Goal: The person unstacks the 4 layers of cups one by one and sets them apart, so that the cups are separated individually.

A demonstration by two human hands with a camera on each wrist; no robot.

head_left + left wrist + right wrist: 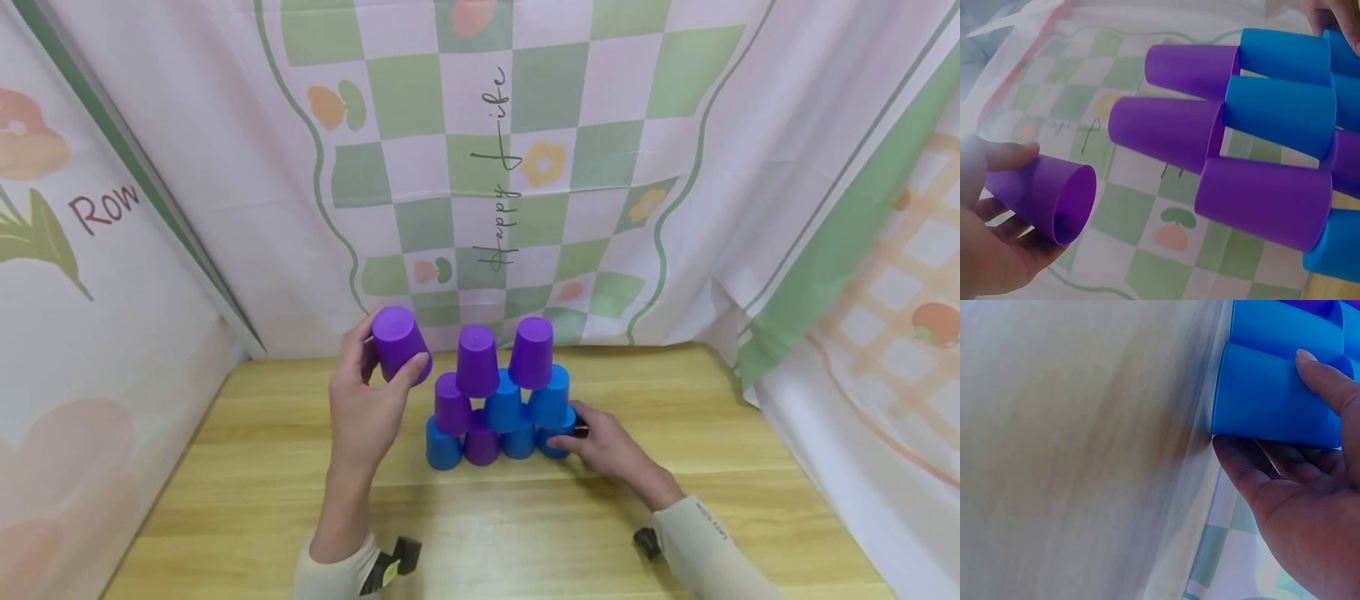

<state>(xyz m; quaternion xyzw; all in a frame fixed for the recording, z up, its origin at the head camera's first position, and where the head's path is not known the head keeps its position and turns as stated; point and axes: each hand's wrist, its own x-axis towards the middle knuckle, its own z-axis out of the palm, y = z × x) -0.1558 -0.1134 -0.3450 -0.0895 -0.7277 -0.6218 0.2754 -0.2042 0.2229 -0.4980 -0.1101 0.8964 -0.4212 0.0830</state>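
Observation:
My left hand grips a purple cup, mouth down, in the air left of the stacked cups. In the left wrist view the held cup stands apart from the stack. The stack's top level has two purple cups, the middle level a purple cup and two blue cups. Below them is a row of blue cups with one purple cup among them. My right hand holds the bottom right blue cup, thumb on its front, fingers along its outer side.
The stack stands on a wood-grain table. A checkered curtain hangs right behind it. Patterned white cloths close off the left and right sides.

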